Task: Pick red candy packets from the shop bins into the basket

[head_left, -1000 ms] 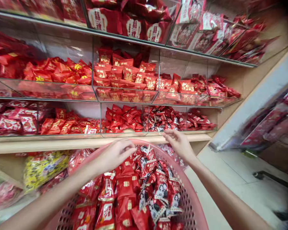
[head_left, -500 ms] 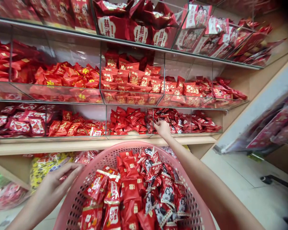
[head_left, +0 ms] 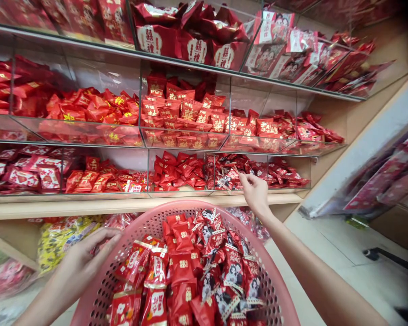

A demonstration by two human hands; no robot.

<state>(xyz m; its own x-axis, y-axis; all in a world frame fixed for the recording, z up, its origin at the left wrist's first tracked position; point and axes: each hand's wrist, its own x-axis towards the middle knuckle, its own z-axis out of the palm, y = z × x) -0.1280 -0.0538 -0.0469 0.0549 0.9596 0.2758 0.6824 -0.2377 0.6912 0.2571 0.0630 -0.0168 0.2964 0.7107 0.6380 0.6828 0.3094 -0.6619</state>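
A pink perforated plastic basket (head_left: 114,271) stands in front of me, filled with wrapped candies. They lie in rough groups: red-and-white packets (head_left: 156,267) on the left, plain red ones with gold characters (head_left: 183,267) in the middle, red-and-black ones with white edges (head_left: 233,267) on the right. My left hand (head_left: 91,253) is closed on the basket's left rim. At the bottom shelf, my right hand (head_left: 255,190) pinches with thumb and forefinger at a red-and-black wrapped candy (head_left: 229,176), by the compartment's clear front. The fingertips partly cover the pinched edge.
Shelves with clear dividers (head_left: 230,108) hold several kinds of red candy packets. Larger red gift bags (head_left: 193,45) stand on the top shelf. Beneath the wooden ledge (head_left: 71,208) lies a bag of yellow packets (head_left: 61,240). Tiled floor (head_left: 329,235) shows at the right.
My right hand has moved right and slightly down along the bottom shelf front, uncovering the red-and-black candies there. My left hand stays on the basket rim. The view has shifted a little.
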